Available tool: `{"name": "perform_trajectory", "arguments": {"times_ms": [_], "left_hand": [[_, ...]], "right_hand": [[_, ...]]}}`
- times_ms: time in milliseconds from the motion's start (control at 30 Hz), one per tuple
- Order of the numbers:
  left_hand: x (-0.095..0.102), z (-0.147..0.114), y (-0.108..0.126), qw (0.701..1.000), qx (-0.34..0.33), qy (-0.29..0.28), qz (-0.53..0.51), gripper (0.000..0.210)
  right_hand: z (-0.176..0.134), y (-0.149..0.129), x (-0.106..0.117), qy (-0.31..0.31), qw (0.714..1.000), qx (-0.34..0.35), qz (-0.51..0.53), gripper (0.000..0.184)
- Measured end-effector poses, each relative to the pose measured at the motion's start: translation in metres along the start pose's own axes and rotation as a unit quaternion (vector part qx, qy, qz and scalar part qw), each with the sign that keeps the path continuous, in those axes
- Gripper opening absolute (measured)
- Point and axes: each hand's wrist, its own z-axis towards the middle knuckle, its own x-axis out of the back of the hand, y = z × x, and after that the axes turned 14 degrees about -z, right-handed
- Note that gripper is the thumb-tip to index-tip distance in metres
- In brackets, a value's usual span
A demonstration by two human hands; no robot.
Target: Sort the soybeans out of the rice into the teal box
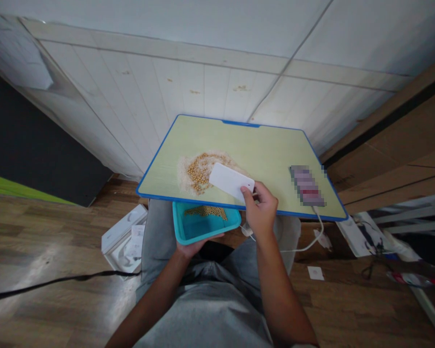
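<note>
My right hand point(261, 208) pinches the near right end of a thin white rectangular card point(227, 180) with rounded corners and a small hole. The card is tilted over the table's front part, its far end beside a pile of yellow soybeans point(199, 170). Whitish grains like rice point(183, 175) lie around and among these beans. My left hand point(193, 248) supports a turquoise plastic box point(207, 238) from below, just under the table's front edge. More soybeans point(210, 211) lie along the far side inside the box. Most of the left hand's fingers are hidden beneath it.
The pale green folding table point(271, 150) has a blue rim and stands against the wall. A blurred-out phone point(306, 186) with a white cable point(321, 229) lies at its right. Cardboard boxes point(395, 140) stand on the right; an open white box point(125, 241) sits on the floor left.
</note>
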Motion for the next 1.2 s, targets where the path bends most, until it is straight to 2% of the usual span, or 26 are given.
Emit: {"name": "perform_trajectory", "arguments": {"times_ms": [367,533,867,1200], "left_hand": [[0.0,-0.001,-0.001,1.0,-0.008,-0.008,0.011,0.063],[0.001,0.0,0.0,1.0,-0.009,-0.01,0.009,0.064],[0.0,0.001,0.003,1.0,-0.003,-0.011,-0.003,0.062],[0.009,0.007,0.005,0.999,0.013,-0.024,-0.047,0.066]], "right_hand": [[0.005,-0.002,-0.005,-0.033,0.999,0.008,0.015,0.034],[0.007,-0.002,-0.009,-0.058,0.998,0.013,0.027,0.03],[0.007,0.0,-0.001,-0.075,0.996,0.026,0.029,0.032],[0.004,0.003,0.001,-0.076,0.996,0.039,0.038,0.028]]}}
